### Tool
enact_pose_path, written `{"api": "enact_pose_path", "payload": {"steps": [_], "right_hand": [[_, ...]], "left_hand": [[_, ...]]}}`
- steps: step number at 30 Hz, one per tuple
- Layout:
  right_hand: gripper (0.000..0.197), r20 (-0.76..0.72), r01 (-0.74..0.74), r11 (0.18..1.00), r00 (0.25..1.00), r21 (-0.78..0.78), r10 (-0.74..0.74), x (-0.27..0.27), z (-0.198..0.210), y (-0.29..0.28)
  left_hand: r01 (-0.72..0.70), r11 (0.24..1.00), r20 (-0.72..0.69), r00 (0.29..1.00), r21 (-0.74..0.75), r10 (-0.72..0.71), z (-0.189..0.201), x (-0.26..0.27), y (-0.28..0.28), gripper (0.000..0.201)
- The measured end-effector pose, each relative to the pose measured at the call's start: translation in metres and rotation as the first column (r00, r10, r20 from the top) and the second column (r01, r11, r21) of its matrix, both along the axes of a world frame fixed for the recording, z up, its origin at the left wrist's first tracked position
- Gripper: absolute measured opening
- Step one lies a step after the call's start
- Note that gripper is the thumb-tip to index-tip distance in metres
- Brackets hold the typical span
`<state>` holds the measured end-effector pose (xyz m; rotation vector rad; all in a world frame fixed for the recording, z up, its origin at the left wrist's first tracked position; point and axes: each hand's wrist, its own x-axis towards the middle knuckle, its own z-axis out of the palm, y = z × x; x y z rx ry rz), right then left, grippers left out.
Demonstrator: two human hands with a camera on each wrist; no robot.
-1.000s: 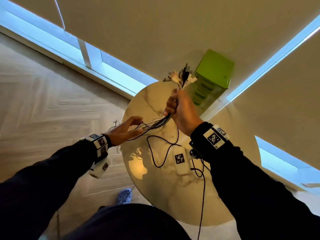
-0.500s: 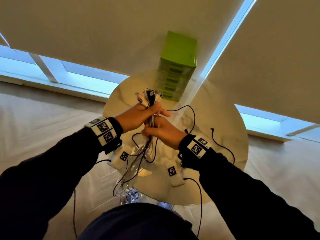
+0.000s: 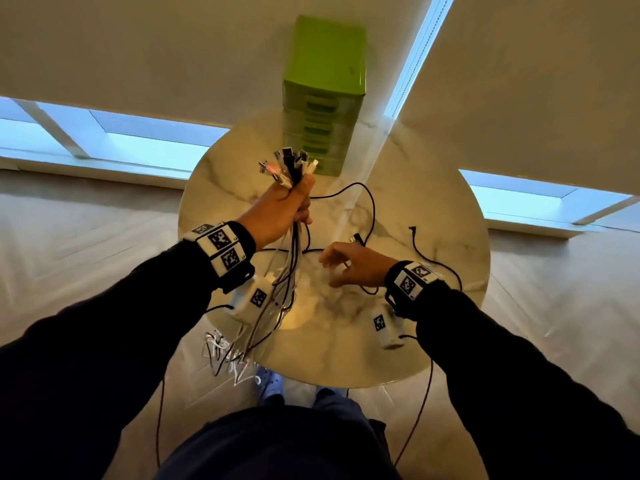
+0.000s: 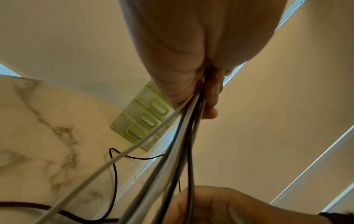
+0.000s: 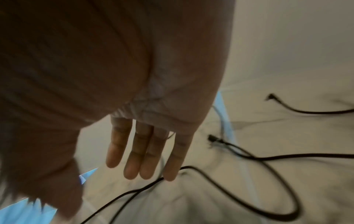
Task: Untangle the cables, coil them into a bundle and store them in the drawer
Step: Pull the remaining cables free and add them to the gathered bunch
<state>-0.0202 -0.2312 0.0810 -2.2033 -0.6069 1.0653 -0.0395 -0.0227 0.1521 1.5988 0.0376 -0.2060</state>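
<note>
My left hand (image 3: 294,202) grips a bundle of black and white cables (image 3: 287,271) just below their plugs (image 3: 289,166), which fan out above the fist. The strands hang down past the table's near edge, their free ends (image 3: 228,355) dangling over the floor. In the left wrist view the same cables (image 4: 180,144) run out of my curled fingers (image 4: 210,97). My right hand (image 3: 343,265) hovers open above the round marble table (image 3: 433,202), its straight fingers (image 5: 145,154) over a loose black cable (image 5: 220,171) lying there. The green drawer unit (image 3: 323,98) stands at the table's far edge, drawers closed.
More black cable (image 3: 367,202) loops across the tabletop, with plug ends (image 3: 356,239) near my right hand. Wrist-camera leads hang from both arms. Roller blinds and low windows sit behind the table. A blue slipper (image 3: 272,381) shows on the wooden floor below.
The bundle passed from my right hand to my left, which now holds it alone. My right hand let go, dropped to the right and opened over the loose cable on the table.
</note>
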Motion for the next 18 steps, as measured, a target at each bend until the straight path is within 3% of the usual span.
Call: {"api": "enact_pose_path", "payload": {"steps": [2, 5, 9, 14, 18], "right_hand": [[0.014, 0.15, 0.249, 0.966, 0.96, -0.07, -0.237, 0.018, -0.014, -0.028], [0.027, 0.323, 0.431, 0.831, 0.889, -0.351, -0.324, 0.036, -0.033, -0.06], [0.028, 0.258, 0.339, 0.826, 0.935, -0.45, -0.243, 0.041, -0.054, -0.067], [0.026, 0.331, 0.318, 0.873, 0.923, -0.368, -0.197, 0.042, -0.076, -0.059], [0.031, 0.275, 0.23, 0.888, 0.954, -0.397, -0.124, 0.055, -0.084, -0.058]], "left_hand": [[0.002, 1.0, -0.015, 1.0, 0.011, -0.002, -0.006, 0.005, -0.002, 0.033], [-0.023, 1.0, -0.027, 0.999, 0.003, 0.024, -0.014, 0.006, -0.01, 0.034], [-0.053, 0.999, -0.061, 0.997, -0.003, 0.053, -0.021, 0.004, -0.025, 0.033], [-0.054, 0.999, -0.11, 0.992, 0.004, 0.054, -0.025, 0.0, -0.044, 0.032], [-0.092, 0.995, -0.154, 0.984, -0.028, 0.087, -0.032, -0.002, -0.059, 0.032]]}}
